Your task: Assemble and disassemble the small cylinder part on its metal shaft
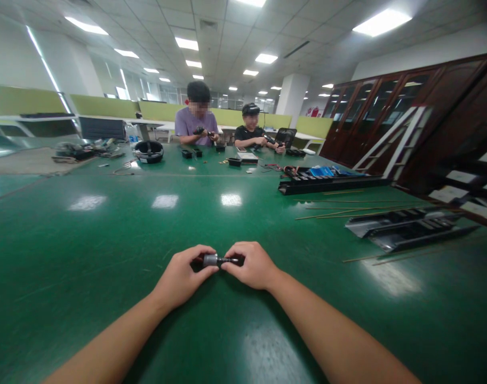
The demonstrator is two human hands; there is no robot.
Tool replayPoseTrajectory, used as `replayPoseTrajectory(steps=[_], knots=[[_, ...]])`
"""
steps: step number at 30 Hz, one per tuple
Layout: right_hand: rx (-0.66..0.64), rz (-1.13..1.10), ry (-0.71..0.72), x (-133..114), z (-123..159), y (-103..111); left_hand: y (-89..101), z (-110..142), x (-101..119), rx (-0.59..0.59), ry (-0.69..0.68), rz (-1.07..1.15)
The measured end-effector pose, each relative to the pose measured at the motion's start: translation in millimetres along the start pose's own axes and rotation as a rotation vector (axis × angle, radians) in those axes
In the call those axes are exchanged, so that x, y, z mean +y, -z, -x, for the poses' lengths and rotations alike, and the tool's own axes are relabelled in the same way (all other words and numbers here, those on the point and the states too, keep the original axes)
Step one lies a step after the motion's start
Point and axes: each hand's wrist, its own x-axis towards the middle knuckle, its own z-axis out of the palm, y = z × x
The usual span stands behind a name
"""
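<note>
Just above the green tabletop, my left hand (pixel 183 269) is closed round one end of a small silver-grey cylinder (pixel 210 260) with a dark reddish end. A narrow black shaft (pixel 224 261) extends from the cylinder to the right. My right hand (pixel 249 265) pinches this shaft between thumb and fingers. The piece lies level between the two hands, and their fingertips almost meet. Fingers cover both ends, so its exact kind cannot be made out.
The green table (pixel 119 234) has metal channels (pixel 411 229) and thin rods (pixel 335 213) at right. Farther back lie a black rail (pixel 331 185), small black boxes (pixel 234 161), a headset (pixel 148 152) and a pile of parts (pixel 83 149). Two people (pixel 197 120) handle dark objects opposite.
</note>
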Motion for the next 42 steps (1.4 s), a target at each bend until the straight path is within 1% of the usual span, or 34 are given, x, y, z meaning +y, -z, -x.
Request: replayPoseTrajectory(steps=[12,42], knots=[[0.008,0.007,-0.015,0.8,0.0,2.1,0.3,-1.0,-0.7,0.035,-0.009,0.001],[0.032,0.002,-0.049,4.5,0.2,4.9,0.2,-1.6,-3.3,0.047,0.024,-0.012]])
